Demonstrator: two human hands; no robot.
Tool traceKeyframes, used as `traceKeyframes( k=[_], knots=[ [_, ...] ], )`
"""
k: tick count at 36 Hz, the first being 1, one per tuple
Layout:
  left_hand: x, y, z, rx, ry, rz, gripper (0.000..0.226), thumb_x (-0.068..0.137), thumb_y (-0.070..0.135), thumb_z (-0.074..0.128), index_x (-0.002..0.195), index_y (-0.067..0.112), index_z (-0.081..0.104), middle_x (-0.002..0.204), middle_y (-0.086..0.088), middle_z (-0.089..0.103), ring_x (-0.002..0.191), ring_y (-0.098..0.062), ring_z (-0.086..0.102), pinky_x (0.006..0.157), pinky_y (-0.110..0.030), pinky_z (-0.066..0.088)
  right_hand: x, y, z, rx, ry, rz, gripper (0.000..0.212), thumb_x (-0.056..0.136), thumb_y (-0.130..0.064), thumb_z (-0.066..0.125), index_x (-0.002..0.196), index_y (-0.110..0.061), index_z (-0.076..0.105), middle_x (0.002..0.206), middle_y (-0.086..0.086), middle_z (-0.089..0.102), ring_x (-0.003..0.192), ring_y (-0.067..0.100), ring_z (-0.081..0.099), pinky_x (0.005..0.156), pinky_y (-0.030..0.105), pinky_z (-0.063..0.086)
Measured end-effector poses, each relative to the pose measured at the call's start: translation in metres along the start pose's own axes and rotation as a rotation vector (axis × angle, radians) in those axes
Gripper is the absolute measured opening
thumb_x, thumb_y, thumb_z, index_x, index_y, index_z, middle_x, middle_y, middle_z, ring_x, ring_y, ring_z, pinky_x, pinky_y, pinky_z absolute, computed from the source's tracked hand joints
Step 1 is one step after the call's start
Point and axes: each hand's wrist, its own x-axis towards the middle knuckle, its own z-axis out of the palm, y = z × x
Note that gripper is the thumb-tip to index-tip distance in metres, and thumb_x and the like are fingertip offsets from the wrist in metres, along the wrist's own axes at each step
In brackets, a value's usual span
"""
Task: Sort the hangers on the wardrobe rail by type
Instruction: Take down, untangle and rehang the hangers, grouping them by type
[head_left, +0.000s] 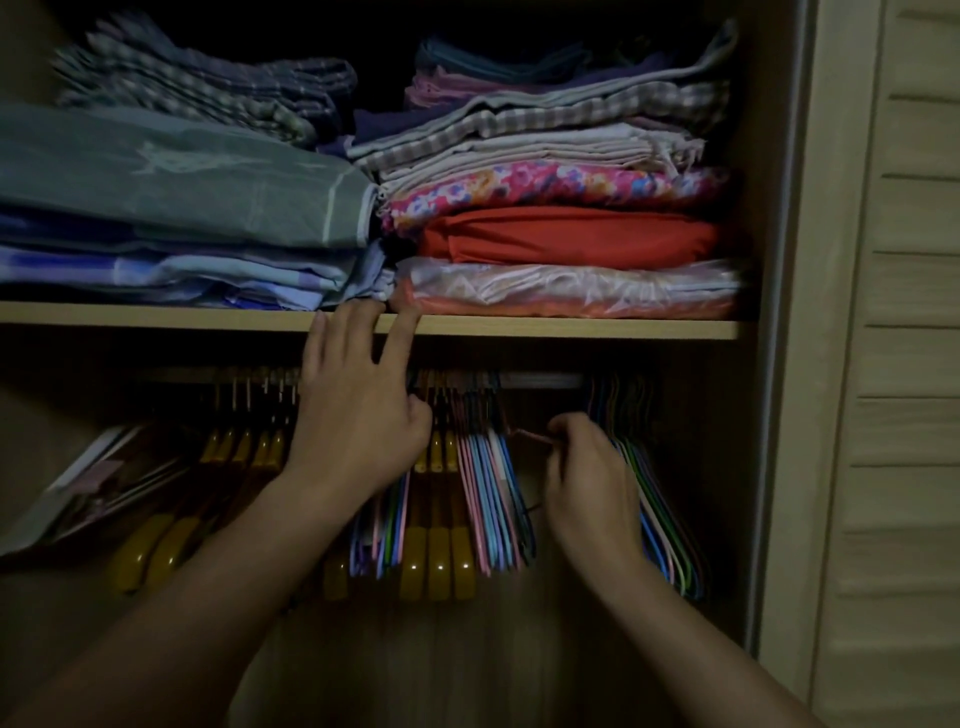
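A metal rail (540, 381) runs under a wooden shelf (571, 328). Thick yellow wooden hangers (244, 447) hang at the left, and three more (439, 561) hang mid-rail between bunches of thin coloured hangers (493, 493). Another bunch of thin coloured hangers (667, 525) hangs at the right end. My left hand (358, 405) reaches up at mid-rail, its straight fingers touching the shelf edge and its thumb beside the hanger necks. My right hand (587, 478) has curled fingers that pinch a thin hanger in the gap left of the right bunch.
Folded fabrics are stacked on the shelf, among them a red one (566, 234) and a plastic-wrapped one (571, 291). A slatted door (904, 364) stands at the right. A flat package (98, 478) leans at the far left below the shelf.
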Motion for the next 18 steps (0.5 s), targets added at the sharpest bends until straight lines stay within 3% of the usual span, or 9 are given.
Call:
traceKeyframes(
  k=[4, 9, 18],
  knots=[
    [-0.001, -0.003, 0.003, 0.033, -0.019, 0.019, 0.093, 0.076, 0.033, 0.064, 0.156, 0.018, 0.02, 0.151, -0.019, 0.03, 0.146, -0.035, 0.022, 0.123, -0.053, 0.011, 0.027, -0.003, 0.003, -0.124, 0.026, 0.027, 0.014, 0.093, -0.007, 0.053, 0.104, -0.016, 0.056, 0.095, 0.004, 0.06, 0.082, 0.025, 0.06, 0.062, 0.032, 0.04],
    [-0.001, -0.006, 0.005, 0.073, -0.047, 0.036, 0.099, 0.075, 0.034, 0.064, 0.157, 0.021, 0.011, 0.155, -0.019, 0.023, 0.149, -0.035, 0.014, 0.124, -0.052, 0.005, 0.047, 0.011, 0.018, -0.179, -0.184, 0.155, 0.017, 0.095, -0.008, 0.047, 0.109, -0.01, 0.055, 0.106, 0.012, 0.059, 0.096, 0.036, 0.06, 0.066, 0.033, 0.033],
    [-0.002, -0.003, 0.003, 0.05, -0.091, 0.01, 0.105, 0.08, 0.035, 0.063, 0.159, 0.024, -0.006, 0.164, -0.018, 0.004, 0.153, -0.035, -0.004, 0.124, -0.053, 0.004, -0.03, 0.018, -0.011, 0.018, -0.365, 0.285, 0.015, 0.095, -0.011, 0.052, 0.106, -0.016, 0.06, 0.104, 0.006, 0.064, 0.088, 0.022, 0.056, 0.071, 0.031, 0.037]
  ],
)
